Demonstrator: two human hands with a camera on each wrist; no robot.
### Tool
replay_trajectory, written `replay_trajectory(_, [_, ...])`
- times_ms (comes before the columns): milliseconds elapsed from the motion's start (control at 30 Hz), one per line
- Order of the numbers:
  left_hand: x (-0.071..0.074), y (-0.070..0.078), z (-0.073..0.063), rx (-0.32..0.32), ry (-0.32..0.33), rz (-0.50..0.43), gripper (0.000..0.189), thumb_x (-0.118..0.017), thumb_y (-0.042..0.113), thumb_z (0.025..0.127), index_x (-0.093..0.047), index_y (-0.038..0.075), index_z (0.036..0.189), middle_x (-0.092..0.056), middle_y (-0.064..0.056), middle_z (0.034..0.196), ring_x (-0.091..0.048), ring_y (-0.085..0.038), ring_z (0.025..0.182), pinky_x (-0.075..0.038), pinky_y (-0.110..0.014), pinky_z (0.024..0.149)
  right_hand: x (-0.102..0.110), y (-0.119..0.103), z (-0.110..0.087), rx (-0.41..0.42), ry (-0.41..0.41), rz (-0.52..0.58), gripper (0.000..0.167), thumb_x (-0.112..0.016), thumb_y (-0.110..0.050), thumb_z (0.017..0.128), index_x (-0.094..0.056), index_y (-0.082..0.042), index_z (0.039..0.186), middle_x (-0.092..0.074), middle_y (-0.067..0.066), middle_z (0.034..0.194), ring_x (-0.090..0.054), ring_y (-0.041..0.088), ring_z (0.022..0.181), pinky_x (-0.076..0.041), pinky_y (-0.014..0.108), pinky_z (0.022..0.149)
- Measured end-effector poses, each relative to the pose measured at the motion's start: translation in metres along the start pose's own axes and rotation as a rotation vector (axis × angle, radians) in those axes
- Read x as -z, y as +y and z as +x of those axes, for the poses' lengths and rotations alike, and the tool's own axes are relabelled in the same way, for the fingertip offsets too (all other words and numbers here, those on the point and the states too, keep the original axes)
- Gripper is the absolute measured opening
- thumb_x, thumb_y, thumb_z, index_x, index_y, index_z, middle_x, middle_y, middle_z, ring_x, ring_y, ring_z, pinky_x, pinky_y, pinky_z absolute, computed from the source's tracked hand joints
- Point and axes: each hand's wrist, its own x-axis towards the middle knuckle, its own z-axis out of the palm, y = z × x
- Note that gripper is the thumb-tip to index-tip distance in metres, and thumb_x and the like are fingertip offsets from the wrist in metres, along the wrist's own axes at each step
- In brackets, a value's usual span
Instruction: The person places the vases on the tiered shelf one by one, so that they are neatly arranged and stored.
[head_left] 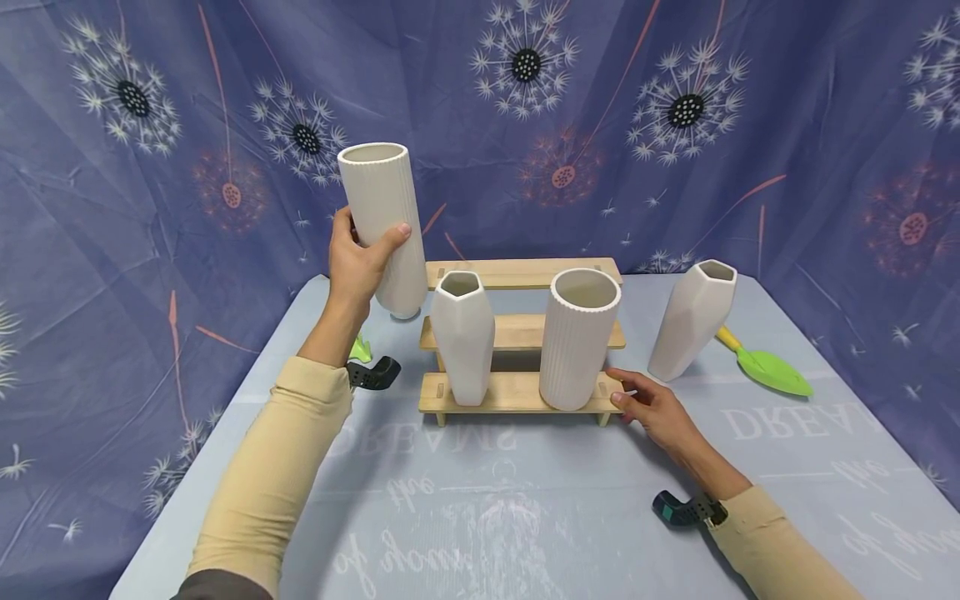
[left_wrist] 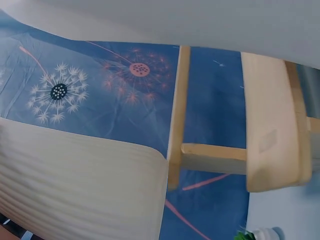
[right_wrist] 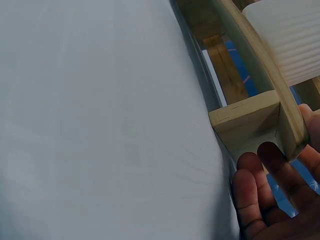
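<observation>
My left hand (head_left: 356, 265) grips a tall white ribbed vase (head_left: 390, 225), raised and slightly tilted at the left of a three-tier wooden stand (head_left: 517, 273). Its thumb lies across the near side of the vase. In the left wrist view the ribbed vase (left_wrist: 85, 180) fills the lower left. With my right hand (head_left: 660, 417) I hold the right end of the stand's lowest shelf; in the right wrist view the thumb is at the shelf end (right_wrist: 292, 125) and the fingers are beneath. On that shelf stand a faceted white vase (head_left: 465, 342) and a wider ribbed vase (head_left: 577, 350).
Right of the stand, another faceted white vase (head_left: 692, 321) leans on the table. Behind it lies a green trowel (head_left: 772, 371) with a yellow handle. A small green object (head_left: 362, 348) shows past my left wrist. A dandelion-print curtain (head_left: 450, 100) hangs behind the table.
</observation>
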Motion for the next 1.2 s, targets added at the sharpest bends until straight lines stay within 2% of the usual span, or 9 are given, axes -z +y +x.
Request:
replay_trajectory(300, [-0.009, 0.011, 0.007, -0.024, -0.049, -0.016, 0.074, -0.076, 0.034, 0.074, -0.039, 0.02, 0.136, -0.049, -0.005, 0.125, -0.052, -0.02, 0.11, -0.045, -0.043, 0.094, -0.001, -0.001, -0.001, -0.012, 0.0, -0.002, 0.05, -0.06, -0.025, 0.093, -0.047, -0.007, 0.137, -0.054, 0.016, 0.111, -0.058, 0.015, 0.077, -0.049, 0.026, 0.061])
replay_trajectory(567, [-0.014, 0.015, 0.015, 0.013, -0.11, -0.006, 0.073, -0.077, 0.036, 0.074, -0.038, 0.022, 0.135, -0.05, -0.005, 0.127, -0.052, -0.02, 0.111, -0.045, -0.044, 0.094, 0.0, -0.003, -0.001, -0.049, 0.0, -0.019, 0.051, -0.061, -0.029, 0.092, -0.047, -0.011, 0.138, -0.053, 0.017, 0.114, -0.059, 0.015, 0.077, -0.045, 0.026, 0.058])
replay_trajectory(767, [-0.018, 0.016, 0.019, 0.01, -0.155, -0.014, 0.072, -0.077, 0.033, 0.075, -0.039, 0.019, 0.134, -0.049, -0.005, 0.124, -0.052, -0.02, 0.109, -0.046, -0.043, 0.093, 0.0, -0.002, -0.001, -0.039, -0.003, -0.014, 0.051, -0.06, -0.027, 0.093, -0.047, -0.01, 0.138, -0.053, 0.017, 0.113, -0.058, 0.015, 0.077, -0.047, 0.027, 0.059])
replay_trajectory(1000, [-0.026, 0.017, 0.023, 0.026, -0.201, -0.013, 0.072, -0.078, 0.032, 0.074, -0.039, 0.019, 0.133, -0.05, -0.005, 0.121, -0.053, -0.02, 0.109, -0.047, -0.042, 0.093, 0.0, -0.002, -0.001, -0.051, -0.004, -0.016, 0.051, -0.06, -0.029, 0.093, -0.046, -0.011, 0.139, -0.053, 0.016, 0.112, -0.058, 0.014, 0.075, -0.042, 0.027, 0.055])
replay_trajectory(1200, [-0.032, 0.019, 0.023, 0.042, -0.224, -0.026, 0.074, -0.079, 0.029, 0.074, -0.038, 0.018, 0.134, -0.05, -0.008, 0.126, -0.052, -0.022, 0.113, -0.047, -0.043, 0.095, 0.0, -0.003, -0.001, -0.051, -0.003, -0.01, 0.052, -0.06, -0.028, 0.092, -0.046, -0.012, 0.139, -0.053, 0.017, 0.114, -0.059, 0.015, 0.075, -0.042, 0.027, 0.055])
